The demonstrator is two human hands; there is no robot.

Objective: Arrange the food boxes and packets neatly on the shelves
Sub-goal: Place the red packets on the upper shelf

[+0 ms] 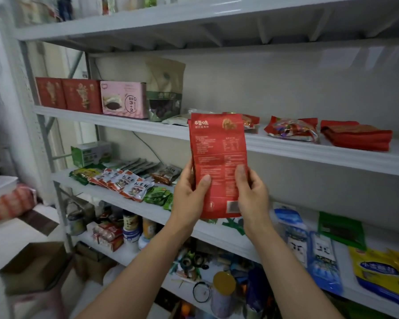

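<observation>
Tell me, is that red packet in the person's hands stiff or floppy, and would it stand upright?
Probably fairly stiff: the red packet stands straight though the left hand and right hand grip only its lower half. Likely light, as the grip looks relaxed. It may tip upright; similar red packets lie flat on the shelf.

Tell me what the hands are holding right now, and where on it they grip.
Both hands hold one red packet upright. The left hand grips its lower left edge, the right hand its lower right edge, thumbs on the printed side facing the camera.
</observation>
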